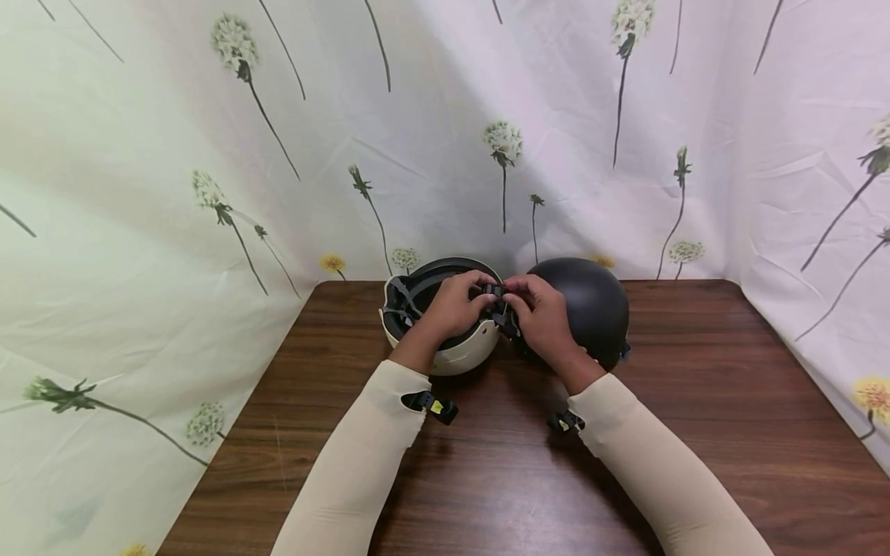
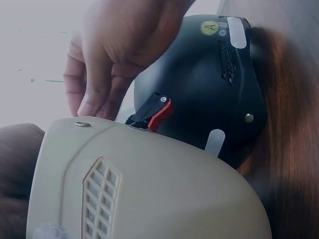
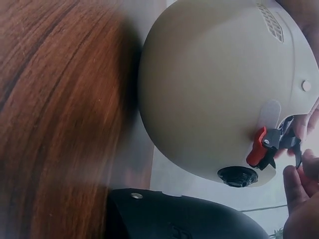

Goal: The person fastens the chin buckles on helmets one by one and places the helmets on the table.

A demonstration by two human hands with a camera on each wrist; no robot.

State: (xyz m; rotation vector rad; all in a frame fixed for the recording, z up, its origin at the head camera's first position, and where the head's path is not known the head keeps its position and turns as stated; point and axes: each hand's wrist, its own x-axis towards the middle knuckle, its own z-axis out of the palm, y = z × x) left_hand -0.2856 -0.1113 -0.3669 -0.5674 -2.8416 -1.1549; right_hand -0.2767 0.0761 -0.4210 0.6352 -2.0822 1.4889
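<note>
A cream helmet point(image 1: 467, 357) lies upside down, its dark padded inside facing up. Over its right rim my two hands meet at the black chin strap point(image 1: 495, 292). The left hand point(image 1: 452, 305) reaches across the helmet's opening and pinches the strap. From the other side the right hand point(image 1: 545, 316) pinches it between thumb and fingertips. In the right wrist view a ratchet buckle point(image 3: 258, 148) with a red lever hangs from the strap against the cream shell, near the black dial point(image 3: 238, 176). Fingers partly hide the strap's end.
A black helmet point(image 1: 591, 309) sits dome up just right of the cream one, partly behind my right hand. Both are near the back edge of the brown wooden table point(image 1: 480, 479). A white cloth point(image 1: 431, 139) printed with flowers hangs behind and along the sides.
</note>
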